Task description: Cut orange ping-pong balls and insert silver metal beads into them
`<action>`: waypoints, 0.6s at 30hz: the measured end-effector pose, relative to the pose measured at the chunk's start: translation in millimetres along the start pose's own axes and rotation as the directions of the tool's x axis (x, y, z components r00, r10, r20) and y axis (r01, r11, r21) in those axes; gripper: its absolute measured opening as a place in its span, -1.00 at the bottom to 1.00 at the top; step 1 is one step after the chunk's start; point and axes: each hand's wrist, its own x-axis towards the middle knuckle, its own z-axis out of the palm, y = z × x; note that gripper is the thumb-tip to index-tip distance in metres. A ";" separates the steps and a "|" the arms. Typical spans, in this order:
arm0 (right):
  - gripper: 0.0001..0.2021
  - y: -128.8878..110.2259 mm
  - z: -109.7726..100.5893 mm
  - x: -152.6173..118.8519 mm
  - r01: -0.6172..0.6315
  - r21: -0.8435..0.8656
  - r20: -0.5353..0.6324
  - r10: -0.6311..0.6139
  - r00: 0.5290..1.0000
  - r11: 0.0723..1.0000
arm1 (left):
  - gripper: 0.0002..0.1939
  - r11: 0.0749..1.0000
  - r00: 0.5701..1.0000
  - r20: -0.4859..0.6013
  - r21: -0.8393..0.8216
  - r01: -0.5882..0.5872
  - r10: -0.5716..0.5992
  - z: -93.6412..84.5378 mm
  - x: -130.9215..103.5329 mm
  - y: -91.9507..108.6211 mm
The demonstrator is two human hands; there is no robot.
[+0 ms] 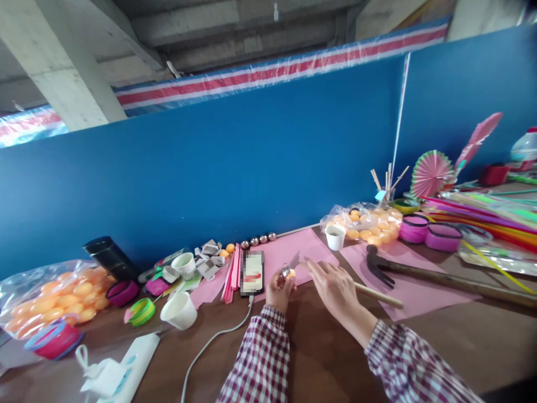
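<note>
My left hand is closed, its fingertips around a small shiny metal ball. A bright orange patch shows at the ball's right side; I cannot tell whether it is a second thing. Just to the right, my right hand has its fingers stretched towards the left hand. A wooden stick-like handle runs out from behind the right palm, over pink paper. In front of the fingers, a grey pointed shape shows, blurred. Whether it belongs to the handle is hidden by the hand.
A phone with a white cable lies behind my left hand, near several metal balls. A hammer lies to the right. White cups, bags of orange balls and a power strip surround the hands. A blue partition stands behind.
</note>
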 end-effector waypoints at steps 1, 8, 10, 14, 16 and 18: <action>-0.63 -0.1 -0.1 -0.1 -0.006 0.001 -0.015 0.006 1.000 1.000 | -0.50 1.000 1.000 0.004 0.019 -0.012 0.012 -0.1 -0.2 0.0; -0.64 -0.5 0.6 0.5 0.019 -0.014 0.014 -0.019 1.000 1.000 | -0.52 0.997 0.999 -0.007 0.058 -0.044 0.044 0.3 -0.4 1.1; -0.64 0.2 -0.1 1.1 0.010 -0.012 0.001 -0.010 1.000 1.000 | -0.57 0.996 0.998 -0.026 0.064 -0.060 0.062 0.2 -0.2 1.1; -0.65 1.2 -0.6 1.0 0.009 -0.003 0.006 -0.009 1.000 1.000 | -0.57 0.999 1.000 -0.013 0.036 0.019 -0.018 -0.4 0.1 -0.6; -0.64 0.9 0.2 0.4 0.017 0.006 0.013 -0.017 1.000 1.000 | -0.52 0.999 0.999 -0.008 -0.005 0.033 -0.033 -0.9 0.8 -2.2; -0.64 0.5 1.3 -0.2 0.022 0.012 0.010 -0.022 1.000 1.000 | -0.48 1.000 1.000 -0.006 -0.014 0.009 -0.009 -1.3 1.8 -3.3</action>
